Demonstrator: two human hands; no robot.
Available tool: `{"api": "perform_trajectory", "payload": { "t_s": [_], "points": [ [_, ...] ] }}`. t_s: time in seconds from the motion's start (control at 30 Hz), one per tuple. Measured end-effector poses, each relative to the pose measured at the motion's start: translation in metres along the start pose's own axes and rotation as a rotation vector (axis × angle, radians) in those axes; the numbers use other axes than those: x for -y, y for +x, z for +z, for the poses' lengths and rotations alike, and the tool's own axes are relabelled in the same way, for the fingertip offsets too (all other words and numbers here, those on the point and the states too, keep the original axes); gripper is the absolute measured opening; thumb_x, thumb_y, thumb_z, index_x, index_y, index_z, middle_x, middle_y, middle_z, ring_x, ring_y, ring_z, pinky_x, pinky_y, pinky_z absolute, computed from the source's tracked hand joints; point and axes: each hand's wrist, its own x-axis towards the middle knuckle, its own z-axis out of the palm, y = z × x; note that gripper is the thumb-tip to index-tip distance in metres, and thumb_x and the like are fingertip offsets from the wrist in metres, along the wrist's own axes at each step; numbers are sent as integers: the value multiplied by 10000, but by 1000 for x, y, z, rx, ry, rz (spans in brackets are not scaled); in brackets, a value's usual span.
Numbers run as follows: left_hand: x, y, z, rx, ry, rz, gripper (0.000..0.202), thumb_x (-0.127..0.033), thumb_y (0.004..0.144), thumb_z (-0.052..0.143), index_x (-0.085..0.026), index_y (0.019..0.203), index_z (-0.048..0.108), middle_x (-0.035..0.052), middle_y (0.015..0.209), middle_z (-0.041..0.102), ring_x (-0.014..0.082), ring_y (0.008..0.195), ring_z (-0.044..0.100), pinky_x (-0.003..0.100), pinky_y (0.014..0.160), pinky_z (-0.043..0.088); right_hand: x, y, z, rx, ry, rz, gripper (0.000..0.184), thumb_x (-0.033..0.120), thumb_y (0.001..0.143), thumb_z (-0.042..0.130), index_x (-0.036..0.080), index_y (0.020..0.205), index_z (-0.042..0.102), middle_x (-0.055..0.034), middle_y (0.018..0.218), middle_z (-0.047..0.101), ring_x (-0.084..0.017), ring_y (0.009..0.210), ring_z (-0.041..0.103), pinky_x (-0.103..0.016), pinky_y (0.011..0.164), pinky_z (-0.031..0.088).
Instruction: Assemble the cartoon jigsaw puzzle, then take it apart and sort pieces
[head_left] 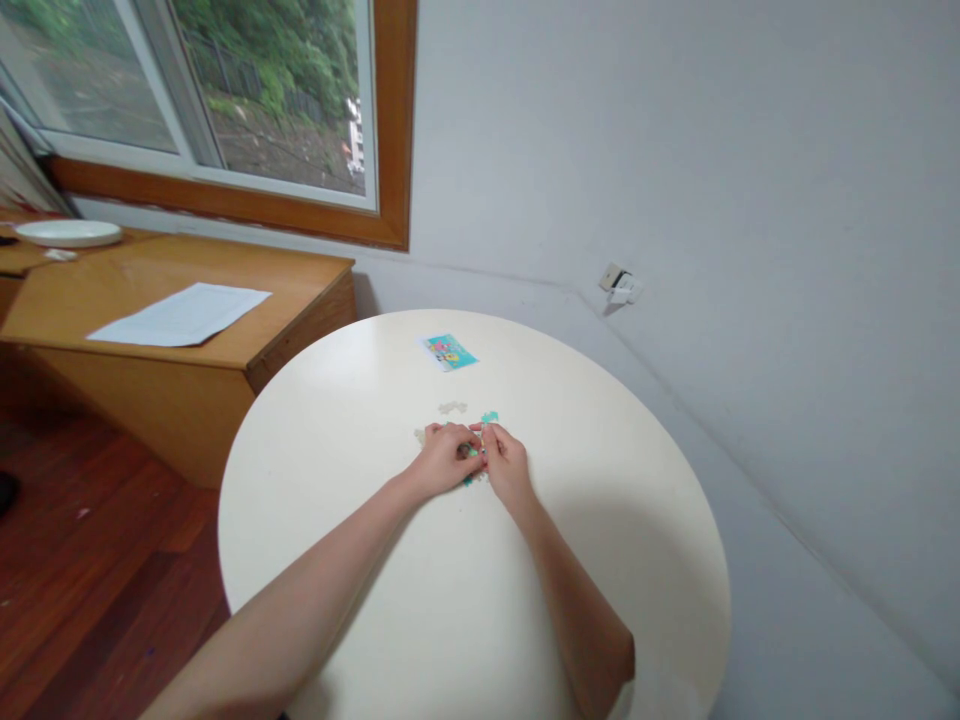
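Observation:
Both of my hands meet over a small cluster of jigsaw puzzle pieces on the round white table [435, 600]. My left hand [448, 460] is curled with thumb and fingers closing on a jigsaw puzzle piece, mostly hidden between the hands. Pinched from the other side, my right hand [507, 465] also grips a jigsaw puzzle piece, its outline covered by the fingers. A teal jigsaw puzzle piece [490, 417] lies just beyond the right fingertips. Pale, grey-looking jigsaw puzzle pieces [452, 408] rest beyond my left hand. Farther back lies a colourful picture card [450, 352] with a teal background.
At the left stands a wooden cabinet [300, 300] with a white sheet [184, 315] and a white round dish [69, 233] on top. A wood-framed window [395, 120] is above it. On the wall behind the table is a socket with a white plug [622, 290].

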Motion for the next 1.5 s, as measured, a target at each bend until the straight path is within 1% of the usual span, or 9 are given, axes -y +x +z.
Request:
{"api": "perform_trajectory", "payload": {
  "t_s": [0.13,0.27,0.37,0.47,0.57,0.63,0.87,1.13,1.5],
  "points": [
    [4,2,2,-71,-116,29,119,-215,751,591,-170,669,664,21,721,656,180,786,586,315,830,380,-4,0,1,56,40,49,420,503,900,365,204,945,656,3,649,609,-118,452,483,-236,437,400],
    [9,4,5,-158,-364,62,144,-239,765,571,-162,674,653,18,657,642,153,674,586,259,708,430,-6,1,1,24,-5,1,377,427,898,386,204,1088,622,-37,857,683,-134,543,553,-268,555,471],
    [11,5,8,-191,-531,-27,179,-303,754,575,-146,689,631,8,599,605,127,551,537,236,579,424,-5,0,2,49,0,-23,354,383,898,386,208,1115,604,-54,954,691,-161,689,619,-295,669,502],
    [11,6,9,-216,-607,-126,177,-320,706,591,-144,689,603,-4,590,582,109,510,501,213,510,395,-4,0,2,41,26,-52,290,362,877,432,214,1045,617,-51,949,695,-182,830,638,-308,752,502],
    [10,7,9,-239,-614,-149,152,-303,686,576,-152,669,577,-11,581,567,109,513,498,204,492,382,-4,0,2,3,23,-45,258,384,834,503,207,976,626,-46,854,693,-185,769,630,-303,702,501],
    [9,6,9,-244,-612,-150,135,-290,682,564,-158,658,566,-14,561,555,112,516,497,203,491,377,-4,1,1,-42,2,-50,254,396,812,527,200,932,635,-53,848,683,-186,758,615,-301,678,491],
    [10,7,9,-252,-635,-122,125,-272,659,609,-152,658,573,-7,596,581,114,564,523,214,555,403,-2,2,-1,-139,-60,-86,223,370,807,516,193,728,626,-37,732,632,-171,727,562,-270,618,442],
    [12,9,11,-218,-706,-111,178,-316,690,636,-145,691,586,-17,571,565,105,542,514,213,549,394,-8,3,-2,-154,-100,-79,282,384,841,459,188,686,589,-22,681,614,-156,672,547,-257,594,414],
    [16,10,11,-242,-716,-133,155,-284,685,667,-139,705,613,-4,590,611,115,562,547,221,570,420,-11,3,-2,-168,-172,-70,305,375,857,477,185,654,601,-18,644,617,-152,626,536,-260,586,401]
  ]
}}
